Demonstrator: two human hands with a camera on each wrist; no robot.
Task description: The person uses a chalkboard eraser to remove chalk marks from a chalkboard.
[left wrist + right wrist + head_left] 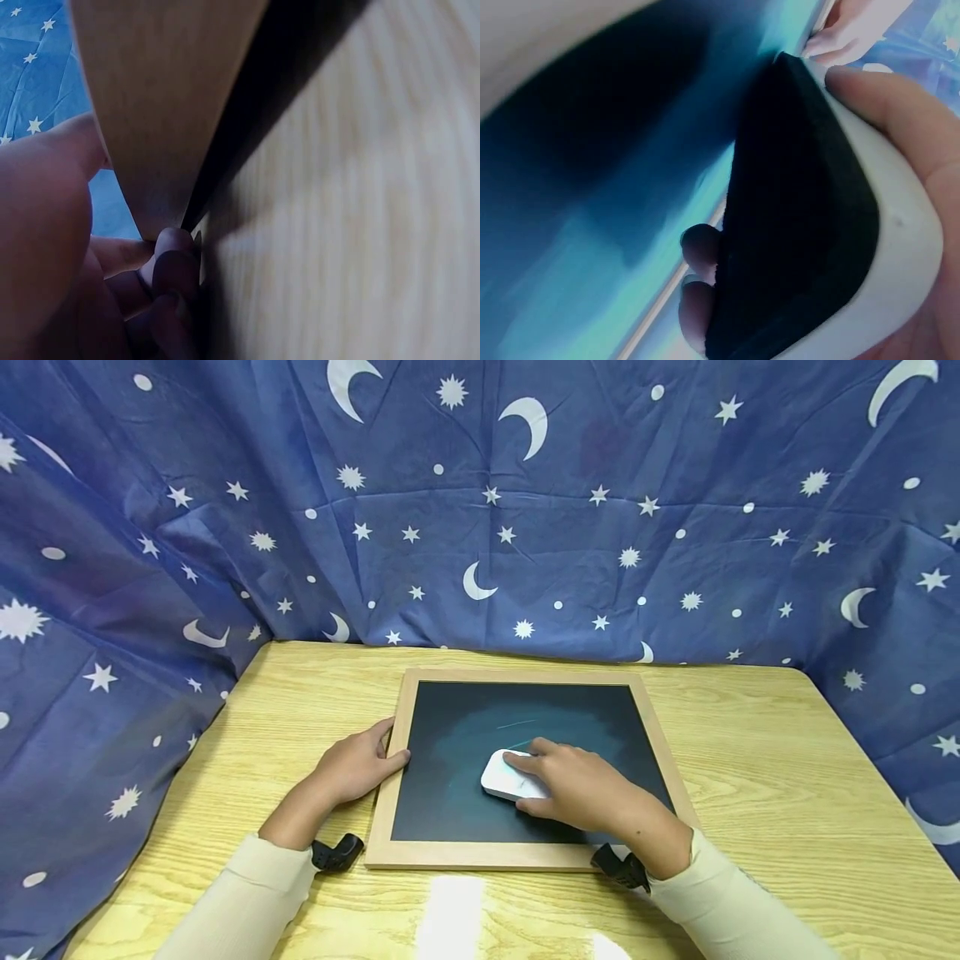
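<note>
A small chalkboard (pixel 450 810) with a light wooden frame lies flat on the table. My left hand (pixel 358 767) grips the frame's left side, the thumb over its top face and the other fingers at the outer edge. The left wrist view shows those curled fingers (pixel 174 259) against the wooden frame (pixel 157 105). In my right hand (pixel 585 787) is a white board eraser (pixel 504 779), held from above over the middle of the board. Its black felt underside (pixel 802 217) shows in the right wrist view, tilted towards the board surface (pixel 592 247).
Pale chalk haze and thin blue-green streaks (pixel 517 724) mark the board near the eraser. The table (pixel 780 760) has a yellow wood grain. A blue curtain (pixel 555 552) with white moons and stars hangs behind and at both sides.
</note>
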